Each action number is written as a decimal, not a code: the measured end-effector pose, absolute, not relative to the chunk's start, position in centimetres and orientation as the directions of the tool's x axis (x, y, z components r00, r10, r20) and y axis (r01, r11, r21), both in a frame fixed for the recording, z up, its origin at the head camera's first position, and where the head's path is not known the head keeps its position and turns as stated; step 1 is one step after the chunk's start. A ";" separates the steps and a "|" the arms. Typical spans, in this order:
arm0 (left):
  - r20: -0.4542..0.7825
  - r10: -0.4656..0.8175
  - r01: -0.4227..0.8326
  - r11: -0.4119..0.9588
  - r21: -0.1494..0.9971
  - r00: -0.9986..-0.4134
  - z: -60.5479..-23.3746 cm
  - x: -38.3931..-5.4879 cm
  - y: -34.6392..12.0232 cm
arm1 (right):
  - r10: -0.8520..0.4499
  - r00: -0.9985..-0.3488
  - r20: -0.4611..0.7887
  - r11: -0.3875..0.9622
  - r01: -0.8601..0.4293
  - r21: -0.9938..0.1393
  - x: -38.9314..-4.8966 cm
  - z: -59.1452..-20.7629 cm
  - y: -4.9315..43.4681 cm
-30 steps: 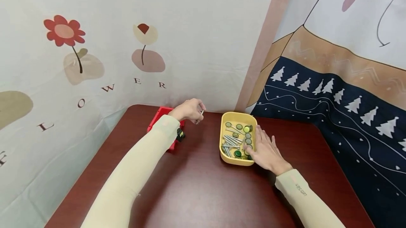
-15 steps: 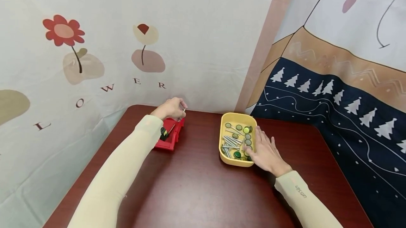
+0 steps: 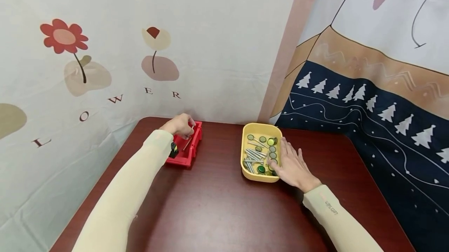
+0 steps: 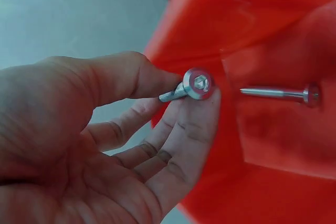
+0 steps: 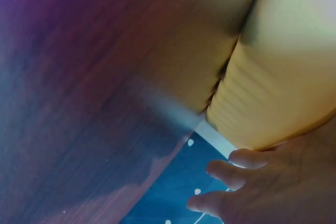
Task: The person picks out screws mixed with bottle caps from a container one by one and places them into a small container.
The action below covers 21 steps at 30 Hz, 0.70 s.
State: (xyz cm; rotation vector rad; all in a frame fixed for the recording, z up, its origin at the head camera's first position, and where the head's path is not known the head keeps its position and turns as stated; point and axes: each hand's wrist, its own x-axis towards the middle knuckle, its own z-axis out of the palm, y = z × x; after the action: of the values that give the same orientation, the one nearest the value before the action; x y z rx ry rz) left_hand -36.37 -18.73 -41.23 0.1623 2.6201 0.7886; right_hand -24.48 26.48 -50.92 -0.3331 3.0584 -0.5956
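Observation:
My left hand [image 3: 180,125] is over the red bin [image 3: 194,145] at the left back of the table. Between thumb and fingers it pinches a silver bolt [image 4: 198,83] with a hex-socket head, plain in the left wrist view. A second bolt [image 4: 281,94] lies inside the red bin. My right hand [image 3: 294,166] rests with extended fingers along the right side of the yellow tub [image 3: 247,135]. Inside that tub are several silver bolts [image 3: 254,155] and several round caps, among them a green cap [image 3: 261,169].
The dark red-brown table [image 3: 217,213] carries both containers near its back edge. Behind it hangs a pale printed cloth [image 3: 217,49], with a navy tree-patterned cloth [image 3: 329,108] on the right. A black and yellow wristband camera [image 3: 173,150] sits at my left wrist.
My left hand has moved left and slightly down with the bolt, from beside the red bin to over it. The right hand stays at the yellow tub. The head view has shifted slightly.

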 end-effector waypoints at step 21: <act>-0.403 0.253 -0.012 0.834 0.552 -0.880 -43.1 -36.3 -18.6 | -0.203 -0.979 0.034 0.901 -0.200 -0.384 -24.6 -51.0 26.5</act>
State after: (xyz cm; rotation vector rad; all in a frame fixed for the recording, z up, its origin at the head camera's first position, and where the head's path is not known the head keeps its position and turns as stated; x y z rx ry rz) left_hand -36.31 -18.60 -43.13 0.1778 2.5440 0.7695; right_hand -24.62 26.49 -51.04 -0.3240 3.0565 -0.6158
